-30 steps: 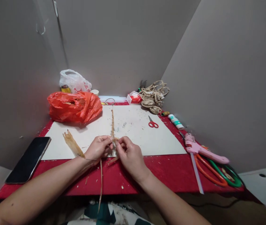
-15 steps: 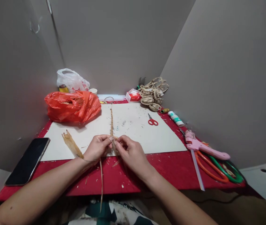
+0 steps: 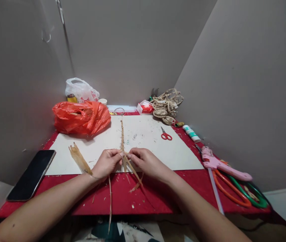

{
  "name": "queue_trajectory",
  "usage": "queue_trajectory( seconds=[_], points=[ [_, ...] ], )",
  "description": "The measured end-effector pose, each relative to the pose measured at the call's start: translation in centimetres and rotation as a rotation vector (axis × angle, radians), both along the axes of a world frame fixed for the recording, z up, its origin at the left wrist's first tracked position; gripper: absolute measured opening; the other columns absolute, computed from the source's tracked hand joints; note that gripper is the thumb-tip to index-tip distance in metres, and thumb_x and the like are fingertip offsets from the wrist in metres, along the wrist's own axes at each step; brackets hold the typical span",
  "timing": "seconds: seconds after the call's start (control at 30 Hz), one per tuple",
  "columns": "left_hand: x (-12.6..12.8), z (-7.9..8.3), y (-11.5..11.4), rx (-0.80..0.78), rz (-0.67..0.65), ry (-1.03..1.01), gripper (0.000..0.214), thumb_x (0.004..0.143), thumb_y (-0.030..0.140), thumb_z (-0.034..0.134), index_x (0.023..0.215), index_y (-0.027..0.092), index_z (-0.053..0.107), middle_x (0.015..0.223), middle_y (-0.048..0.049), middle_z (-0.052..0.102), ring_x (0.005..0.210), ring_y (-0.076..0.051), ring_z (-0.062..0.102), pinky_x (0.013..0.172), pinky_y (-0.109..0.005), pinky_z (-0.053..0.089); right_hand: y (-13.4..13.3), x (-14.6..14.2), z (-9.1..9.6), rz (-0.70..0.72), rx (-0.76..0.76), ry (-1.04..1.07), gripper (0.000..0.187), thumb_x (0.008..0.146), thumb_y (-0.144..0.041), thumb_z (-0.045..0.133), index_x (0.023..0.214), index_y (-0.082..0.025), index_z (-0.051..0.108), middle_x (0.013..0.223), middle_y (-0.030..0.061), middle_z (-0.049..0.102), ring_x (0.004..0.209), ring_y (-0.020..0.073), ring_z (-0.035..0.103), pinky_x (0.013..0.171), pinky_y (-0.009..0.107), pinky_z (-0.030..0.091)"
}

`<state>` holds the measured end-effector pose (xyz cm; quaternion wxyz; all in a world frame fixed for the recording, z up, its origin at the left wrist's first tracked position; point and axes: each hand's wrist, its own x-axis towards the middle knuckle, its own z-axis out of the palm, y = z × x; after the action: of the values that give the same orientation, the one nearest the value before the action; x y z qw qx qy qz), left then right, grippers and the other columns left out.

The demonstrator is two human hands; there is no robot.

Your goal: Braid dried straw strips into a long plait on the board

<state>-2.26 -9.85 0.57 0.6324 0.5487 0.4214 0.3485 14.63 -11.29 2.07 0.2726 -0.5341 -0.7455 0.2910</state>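
The braid [image 3: 122, 131] lies on the white board [image 3: 155, 151] atop the bench [image 3: 168, 195], its long axis running straight away from the person — far tip by the metal ring [image 3: 119, 111], near end between the hands. The left hand [image 3: 108, 163] pinches that near end; the right hand [image 3: 146, 160] seems to pinch a strand [image 3: 127, 153] — fingers partly hide it. Loose ends [image 3: 134, 170] splay nearward.

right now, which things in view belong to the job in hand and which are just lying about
In the job:
- brown strip
- loose strands
- white sheet underneath

Seemingly just lying about:
- phone
- red-handled scissors
- pink glue gun
- rope bundle
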Motion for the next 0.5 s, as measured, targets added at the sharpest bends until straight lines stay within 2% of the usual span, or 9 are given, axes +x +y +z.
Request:
queue_trajectory(
  seconds=[0.07,0.13,0.23,0.33,0.4,0.5],
  points=[
    [0.0,0.1,-0.1,0.053,0.026,0.036,0.038,0.072,0.046,0.061,0.057,0.013,0.054,0.048,0.0047,0.042,0.043,-0.004,0.027,0.044,-0.020,0.017,-0.2,0.0,0.4,-0.006,-0.006,-0.051,0.031,0.086,-0.030,0.044,0.062,-0.016,0.056,0.057,-0.0002,0.053,0.054,0.0110,0.044,0.050,0.021,0.032],
    [0.0,0.0,-0.1,0.085,0.043,0.045,0.037,0.073,0.045,0.061,0.055,0.013,0.055,0.049,0.0040,0.044,0.046,-0.005,0.030,0.046,-0.020,0.021,-0.6,-0.3,0.7,-0.007,-0.026,-0.017,0.031,0.087,-0.031,0.043,0.061,-0.016,0.054,0.056,-0.0009,0.051,0.053,0.0109,0.044,0.050,0.021,0.032],
    [0.0,-0.3,0.0,0.095,0.042,0.006,0.034,0.073,0.042,0.062,0.056,0.013,0.057,0.051,0.0028,0.048,0.049,-0.006,0.036,0.048,-0.020,0.026,-1.5,-1.4,1.0,-0.006,-0.110,0.136,0.030,0.088,-0.031,0.041,0.063,-0.017,0.053,0.052,-0.0020,0.051,0.049,0.0113,0.046,0.050,0.021,0.035],
    [0.0,-0.7,0.1,0.048,0.004,-0.077,0.030,0.072,0.039,0.062,0.060,0.012,0.062,0.057,0.0005,0.055,0.054,-0.008,0.043,0.053,-0.020,0.032,-2.3,-2.6,0.4,-0.018,-0.197,0.278,0.032,0.090,-0.034,0.036,0.066,-0.018,0.051,0.045,-0.0027,0.052,0.043,0.0123,0.049,0.049,0.022,0.038],
    [0.1,-1.0,0.1,-0.017,-0.019,-0.133,0.028,0.072,0.039,0.064,0.063,0.012,0.064,0.059,-0.0003,0.057,0.055,-0.009,0.046,0.056,-0.020,0.034,-2.7,-3.2,-0.3,-0.051,-0.163,0.271,0.034,0.092,-0.035,0.034,0.068,-0.019,0.051,0.043,-0.0020,0.053,0.042,0.0134,0.051,0.049,0.023,0.038],
    [0.2,-1.2,0.2,-0.112,-0.036,-0.189,0.028,0.069,0.039,0.068,0.071,0.011,0.067,0.060,0.0000,0.057,0.055,-0.008,0.047,0.056,-0.020,0.034,-3.1,-3.6,-1.3,-0.152,-0.002,0.057,0.033,0.091,-0.030,0.036,0.067,-0.018,0.055,0.055,0.0034,0.062,0.053,0.0156,0.058,0.055,0.024,0.040]
  ],
)
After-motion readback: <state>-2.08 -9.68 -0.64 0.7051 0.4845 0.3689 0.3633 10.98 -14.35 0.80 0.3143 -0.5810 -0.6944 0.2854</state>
